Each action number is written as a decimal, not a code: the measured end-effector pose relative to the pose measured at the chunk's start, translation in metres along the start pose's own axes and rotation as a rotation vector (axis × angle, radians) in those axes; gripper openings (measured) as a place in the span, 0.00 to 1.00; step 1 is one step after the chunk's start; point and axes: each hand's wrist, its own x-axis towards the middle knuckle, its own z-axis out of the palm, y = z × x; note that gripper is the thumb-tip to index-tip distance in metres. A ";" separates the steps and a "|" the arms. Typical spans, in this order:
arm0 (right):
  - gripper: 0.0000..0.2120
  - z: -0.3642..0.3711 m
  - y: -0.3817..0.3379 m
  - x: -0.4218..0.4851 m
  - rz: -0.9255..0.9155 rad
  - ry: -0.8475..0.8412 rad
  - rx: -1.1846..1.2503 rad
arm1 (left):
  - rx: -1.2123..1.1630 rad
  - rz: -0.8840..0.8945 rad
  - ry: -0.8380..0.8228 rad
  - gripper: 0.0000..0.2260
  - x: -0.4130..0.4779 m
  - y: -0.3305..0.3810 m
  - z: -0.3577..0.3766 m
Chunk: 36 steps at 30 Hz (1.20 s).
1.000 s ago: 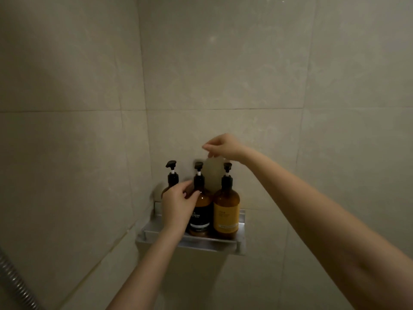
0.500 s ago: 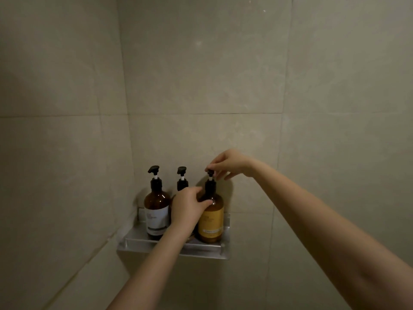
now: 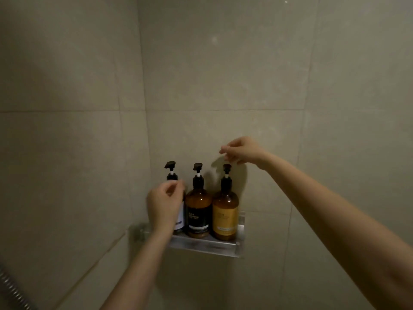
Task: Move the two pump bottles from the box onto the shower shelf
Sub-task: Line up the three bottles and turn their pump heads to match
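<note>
Three amber pump bottles stand upright in a row on the metal shower shelf (image 3: 207, 245). The right one has a yellow label (image 3: 225, 214), the middle one a black label (image 3: 198, 211), and the left one a white label (image 3: 180, 220), mostly hidden behind my left hand. My left hand (image 3: 164, 203) hovers in front of the left bottle's neck, fingers curled and apart, holding nothing. My right hand (image 3: 242, 151) floats just above the yellow bottle's pump head (image 3: 226, 167), fingers loosely apart, not touching it.
Beige tiled walls meet in a corner behind the shelf. A ribbed metal shower hose (image 3: 13, 289) crosses the lower left corner. No box is in view.
My right hand has lifted off the yellow bottle's pump. My left hand has let go of that bottle's neck and shifted left, now covering the white-label bottle.
</note>
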 end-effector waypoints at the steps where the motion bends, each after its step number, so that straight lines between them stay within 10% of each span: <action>1: 0.14 0.003 -0.008 0.004 -0.029 0.014 0.011 | -0.019 -0.069 0.072 0.07 0.009 -0.009 -0.010; 12: 0.17 0.101 -0.076 0.043 -0.223 -0.187 -0.213 | 0.005 -0.357 -0.397 0.27 0.059 -0.083 -0.016; 25: 0.17 0.108 -0.076 0.049 -0.155 -0.259 -0.278 | -0.062 -0.369 -0.360 0.26 0.063 -0.092 -0.012; 36: 0.13 0.031 0.045 -0.062 0.059 0.552 0.632 | -0.341 -0.625 -0.502 0.24 0.066 -0.100 -0.019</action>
